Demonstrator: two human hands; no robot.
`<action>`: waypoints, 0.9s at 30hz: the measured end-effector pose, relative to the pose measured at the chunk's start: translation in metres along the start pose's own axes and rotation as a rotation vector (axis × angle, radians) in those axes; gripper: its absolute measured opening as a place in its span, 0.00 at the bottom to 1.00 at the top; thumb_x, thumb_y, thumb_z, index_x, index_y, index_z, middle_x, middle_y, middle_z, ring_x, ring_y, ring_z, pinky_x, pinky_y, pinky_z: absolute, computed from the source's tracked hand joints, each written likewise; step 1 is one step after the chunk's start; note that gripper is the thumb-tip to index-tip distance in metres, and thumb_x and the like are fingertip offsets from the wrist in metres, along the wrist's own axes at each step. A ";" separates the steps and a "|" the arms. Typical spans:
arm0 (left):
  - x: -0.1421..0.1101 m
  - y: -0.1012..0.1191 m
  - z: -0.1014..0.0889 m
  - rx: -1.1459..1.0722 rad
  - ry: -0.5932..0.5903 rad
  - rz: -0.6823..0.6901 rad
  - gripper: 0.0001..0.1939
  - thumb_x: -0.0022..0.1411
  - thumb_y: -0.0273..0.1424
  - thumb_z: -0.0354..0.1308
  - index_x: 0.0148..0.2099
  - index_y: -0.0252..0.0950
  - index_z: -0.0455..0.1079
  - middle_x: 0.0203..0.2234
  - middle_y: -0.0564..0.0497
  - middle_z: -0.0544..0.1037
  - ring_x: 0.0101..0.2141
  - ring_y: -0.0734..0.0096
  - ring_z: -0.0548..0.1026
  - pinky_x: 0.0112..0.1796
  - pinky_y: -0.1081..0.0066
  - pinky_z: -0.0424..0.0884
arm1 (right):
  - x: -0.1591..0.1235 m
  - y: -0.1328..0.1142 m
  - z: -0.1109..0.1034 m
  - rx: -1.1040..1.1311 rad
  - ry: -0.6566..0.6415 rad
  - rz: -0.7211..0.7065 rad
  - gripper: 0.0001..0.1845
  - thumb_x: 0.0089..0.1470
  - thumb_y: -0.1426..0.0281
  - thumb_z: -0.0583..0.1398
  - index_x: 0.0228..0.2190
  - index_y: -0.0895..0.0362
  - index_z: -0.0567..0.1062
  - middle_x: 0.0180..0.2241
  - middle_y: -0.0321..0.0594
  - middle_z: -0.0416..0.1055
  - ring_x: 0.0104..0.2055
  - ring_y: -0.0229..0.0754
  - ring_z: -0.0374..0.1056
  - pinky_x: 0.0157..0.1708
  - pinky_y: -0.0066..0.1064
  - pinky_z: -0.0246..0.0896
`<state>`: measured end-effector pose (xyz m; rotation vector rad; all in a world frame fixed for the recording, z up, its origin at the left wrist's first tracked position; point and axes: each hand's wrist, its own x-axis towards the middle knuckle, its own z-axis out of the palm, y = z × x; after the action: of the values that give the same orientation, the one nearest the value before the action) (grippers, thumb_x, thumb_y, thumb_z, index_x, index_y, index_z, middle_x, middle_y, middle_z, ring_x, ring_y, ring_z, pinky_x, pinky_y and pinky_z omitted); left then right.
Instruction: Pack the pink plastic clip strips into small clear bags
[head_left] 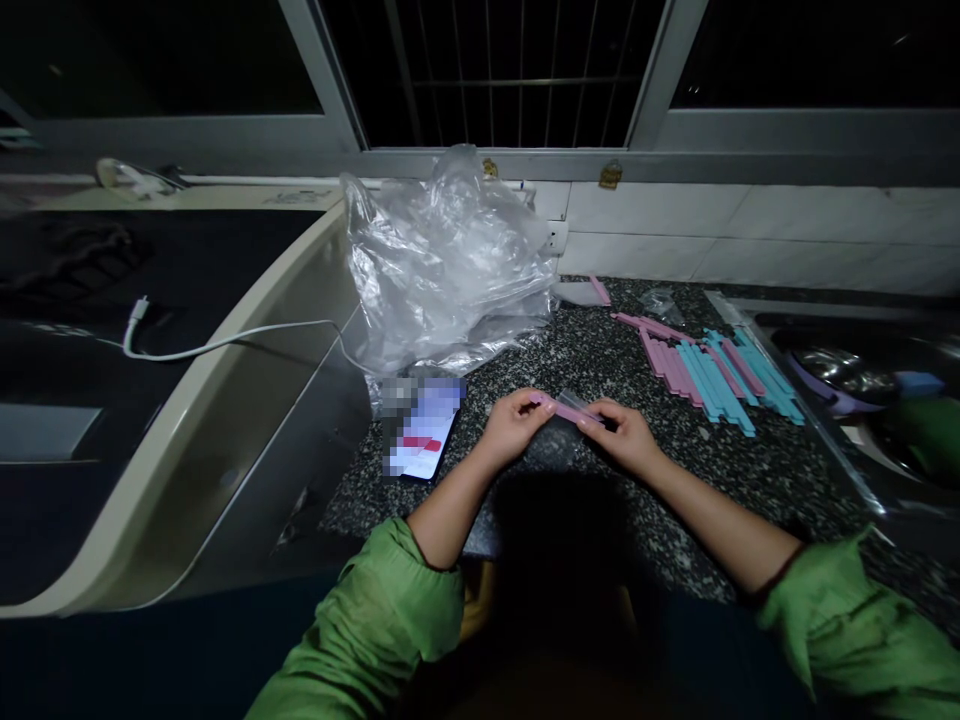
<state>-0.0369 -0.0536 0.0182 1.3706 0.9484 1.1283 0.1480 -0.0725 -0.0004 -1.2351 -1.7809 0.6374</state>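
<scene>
A slim pink strip (pixel 561 408) spans the gap between my two hands, above the speckled dark countertop (pixel 600 360). My left hand (pixel 516 428) pinches its left end between thumb and fingers. At the other end, my right hand (pixel 624 436) is closed on the strip. A small clear plastic piece (pixel 576 400) lies along the strip by my right fingers; whether it wraps the strip, I cannot tell. To the right on the counter lie several pink strips (pixel 669 368) and several light blue strips (pixel 709 385), side by side and partly overlapping.
A lit phone (pixel 431 430) lies left of my left hand. Behind it is a crumpled clear plastic bag (pixel 450 265). A white cable (pixel 225 352) crosses the pale appliance (pixel 270 330) at left. A sink (pixel 817 330) with metal and plastic ware borders the counter at right.
</scene>
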 end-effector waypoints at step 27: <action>0.001 -0.008 0.001 0.252 -0.082 0.040 0.08 0.49 0.31 0.59 0.21 0.35 0.73 0.19 0.53 0.71 0.24 0.75 0.67 0.28 0.74 0.61 | 0.003 -0.003 -0.013 -0.007 0.131 0.010 0.16 0.47 0.56 0.58 0.24 0.56 0.74 0.23 0.38 0.69 0.28 0.40 0.65 0.30 0.33 0.61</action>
<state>-0.0349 -0.0516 0.0104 1.6328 1.0329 0.9987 0.1572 -0.0715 0.0095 -1.2621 -1.6705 0.5437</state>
